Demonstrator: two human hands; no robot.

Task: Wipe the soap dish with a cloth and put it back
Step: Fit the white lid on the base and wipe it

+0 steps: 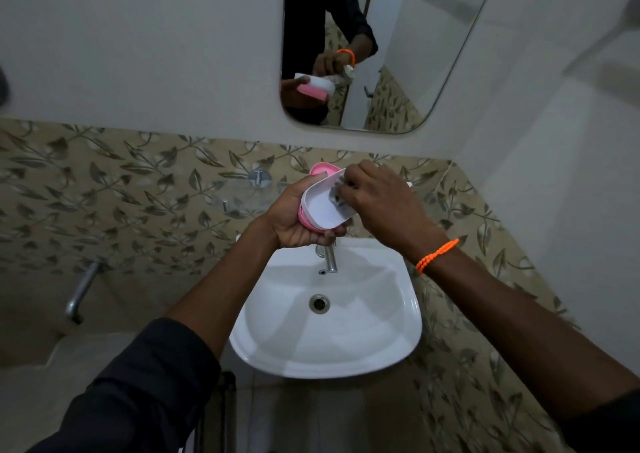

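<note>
From the head view, the left hand (294, 220) is curled under the soap dish (323, 205), cupping it above the sink (398, 342) and tilting its open white tray toward the person, probably so the inside can be reached and drips fall into the basin. The right hand (377, 200) is closed around a bunched cloth (337, 193) pressed into the tray's far end. The tray looks empty of soap; its pink base sits underneath.
</note>
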